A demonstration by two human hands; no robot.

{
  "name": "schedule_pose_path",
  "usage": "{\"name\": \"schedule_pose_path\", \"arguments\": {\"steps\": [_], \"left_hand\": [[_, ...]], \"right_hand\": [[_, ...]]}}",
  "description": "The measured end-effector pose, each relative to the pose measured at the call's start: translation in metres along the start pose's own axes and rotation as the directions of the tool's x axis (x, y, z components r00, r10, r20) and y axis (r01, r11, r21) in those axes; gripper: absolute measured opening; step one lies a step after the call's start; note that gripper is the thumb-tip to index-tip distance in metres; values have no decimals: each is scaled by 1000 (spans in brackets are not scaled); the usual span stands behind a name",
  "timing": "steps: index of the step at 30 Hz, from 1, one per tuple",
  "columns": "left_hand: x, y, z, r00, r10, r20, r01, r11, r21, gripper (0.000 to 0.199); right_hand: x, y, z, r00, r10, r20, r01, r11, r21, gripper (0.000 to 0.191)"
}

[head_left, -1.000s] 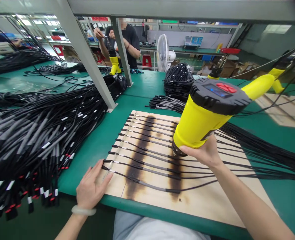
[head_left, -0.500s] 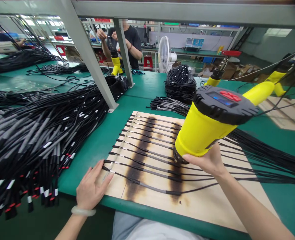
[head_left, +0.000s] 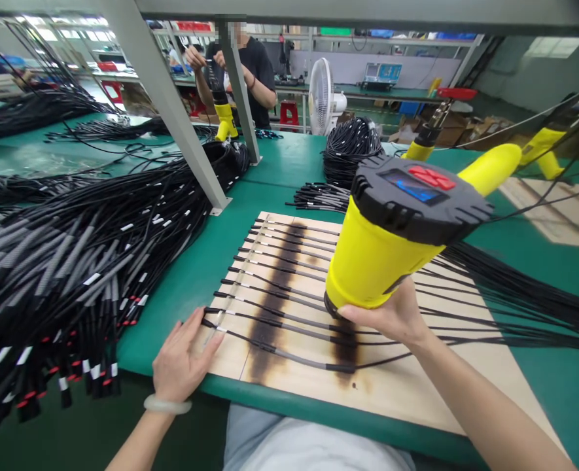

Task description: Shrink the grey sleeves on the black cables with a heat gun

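My right hand (head_left: 392, 314) is wrapped round a yellow heat gun (head_left: 385, 255) with a grey and black top and red buttons, its nozzle end low over the cables. Beneath it a pale wooden board (head_left: 417, 399) with two dark scorched bands carries several black cables with grey sleeves (head_left: 299, 358), laid side by side. My left hand (head_left: 184, 360) rests at the board's left edge, fingers spread, its fingertips by the ends of the nearest cables. A clear strip (head_left: 230, 292) crosses the cable ends.
A big pile of black cables (head_left: 87, 248) lies on the left. Metal posts (head_left: 171, 111) rise from the green table (head_left: 166, 307). Behind are a coiled cable bundle (head_left: 350, 154), a white fan (head_left: 321, 98), other yellow heat guns (head_left: 224, 121) and a person (head_left: 260, 78).
My right hand and the heat gun have moved a little to the left over the cables. My left hand stays at the board's left edge. The view has shifted slightly.
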State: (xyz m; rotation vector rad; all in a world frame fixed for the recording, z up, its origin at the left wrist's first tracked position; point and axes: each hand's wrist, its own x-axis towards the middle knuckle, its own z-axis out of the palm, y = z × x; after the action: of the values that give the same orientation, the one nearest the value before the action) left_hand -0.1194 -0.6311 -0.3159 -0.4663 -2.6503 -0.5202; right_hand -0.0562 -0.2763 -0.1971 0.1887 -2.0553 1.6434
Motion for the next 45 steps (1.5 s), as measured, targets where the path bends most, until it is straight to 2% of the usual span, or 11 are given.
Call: {"name": "schedule_pose_path", "arguments": {"steps": [7, 11, 17, 21, 27, 32, 38, 45], "left_hand": [[0, 1, -1, 1000, -6, 17, 6, 1000, -2, 60], [0, 1, -1, 999, -21, 27, 21, 1000, -8, 60], [1, 2, -2, 999, -19, 37, 19, 1000, -14, 59], [1, 4, -2, 999, -38, 33, 38, 999, -17, 59], [0, 2, -2, 999, -13, 37, 14, 1000, -17, 60], [0, 2, -2, 999, -26, 30, 26, 1000, -13, 58], [-1, 0, -1, 999, 6, 33, -6, 1000, -11, 59], [-1, 0, -1, 999, -18, 44, 19, 999, -27, 59]], "right_hand": [[4, 2, -17, 997, -17, -69, 16, 1000, -27, 51], [6, 3, -16, 997, -13, -74, 15, 1000, 22, 50], [-1, 3, -18, 999, -20, -45, 16, 997, -72, 44], [7, -1, -18, 997, -25, -76, 22, 999, -36, 48], [-1, 5, -18, 1000, -1, -17, 0, 999, -45, 46], [6, 5, -18, 996, -11, -83, 7, 999, -43, 47], [-3, 3, -19, 999, -24, -25, 22, 995, -101, 39], [3, 4, -19, 995, -30, -91, 20, 994, -108, 46]]}}
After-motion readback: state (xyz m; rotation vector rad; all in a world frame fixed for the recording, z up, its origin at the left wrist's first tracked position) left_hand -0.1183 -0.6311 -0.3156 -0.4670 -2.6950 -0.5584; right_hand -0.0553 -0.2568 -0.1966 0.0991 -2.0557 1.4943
